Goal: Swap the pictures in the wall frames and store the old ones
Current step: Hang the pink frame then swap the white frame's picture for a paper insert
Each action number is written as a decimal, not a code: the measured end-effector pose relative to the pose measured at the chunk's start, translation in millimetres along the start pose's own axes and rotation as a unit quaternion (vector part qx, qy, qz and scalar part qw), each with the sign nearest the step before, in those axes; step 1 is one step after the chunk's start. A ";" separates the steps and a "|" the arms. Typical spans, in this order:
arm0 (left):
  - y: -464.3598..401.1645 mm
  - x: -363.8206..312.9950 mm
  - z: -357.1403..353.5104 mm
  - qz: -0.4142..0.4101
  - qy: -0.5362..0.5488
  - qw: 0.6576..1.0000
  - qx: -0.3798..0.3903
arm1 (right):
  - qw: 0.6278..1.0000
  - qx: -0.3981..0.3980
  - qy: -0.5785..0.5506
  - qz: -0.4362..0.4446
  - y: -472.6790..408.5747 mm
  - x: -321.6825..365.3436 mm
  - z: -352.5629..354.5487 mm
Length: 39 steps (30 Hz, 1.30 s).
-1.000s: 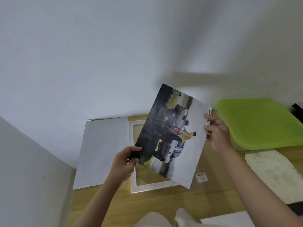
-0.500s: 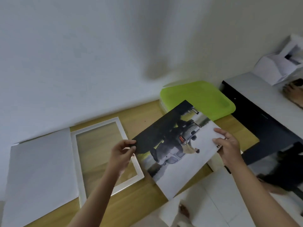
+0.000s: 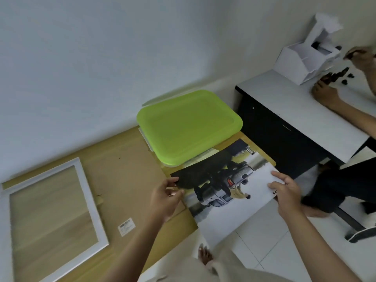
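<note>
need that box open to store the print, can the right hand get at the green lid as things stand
Probably not yet. The right hand is pinching the print, as is the left hand, and the print lies between it and the green lid. The lid itself is bare on top.

A single wide-angle head view looks steeply down from above at the wooden floor board (image 3: 126, 180), close over both forearms. The white wall (image 3: 101, 58) lies far, a desk (image 3: 301, 110) far right; edges seem bent.

White frame (image 3: 55, 208) cut off at left edge; sticker (image 3: 126, 226) text too small.
</note>
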<state>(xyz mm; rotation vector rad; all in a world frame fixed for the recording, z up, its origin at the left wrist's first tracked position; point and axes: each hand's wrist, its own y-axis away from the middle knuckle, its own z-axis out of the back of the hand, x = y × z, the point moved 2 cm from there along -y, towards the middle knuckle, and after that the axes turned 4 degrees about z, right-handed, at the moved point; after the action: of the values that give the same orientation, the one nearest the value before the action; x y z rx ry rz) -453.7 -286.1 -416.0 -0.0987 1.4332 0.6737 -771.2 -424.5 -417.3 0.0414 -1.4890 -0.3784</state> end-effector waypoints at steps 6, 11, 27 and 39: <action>-13.3 15.6 -35.8 0.070 -0.042 0.993 -0.090 | 0.995 0.085 0.057 0.002 -35.6 -13.6 4.3; -26.7 9.7 -47.8 0.073 -0.125 0.983 -0.117 | 0.986 0.127 0.106 0.032 -55.2 -13.2 -3.6; -45.8 1.1 -47.2 0.075 -0.255 0.954 -0.138 | 0.913 0.161 0.344 0.150 -80.9 -22.7 -25.5; -43.6 2.2 -43.8 0.054 -0.214 0.963 -0.155 | 0.885 0.092 0.405 0.212 -61.2 -20.2 -36.3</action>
<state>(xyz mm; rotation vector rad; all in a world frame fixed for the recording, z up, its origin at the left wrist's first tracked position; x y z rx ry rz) -471.1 -340.5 -439.7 -0.1122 0.9150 0.9447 -750.1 -484.0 -455.8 0.0192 -0.6617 0.1436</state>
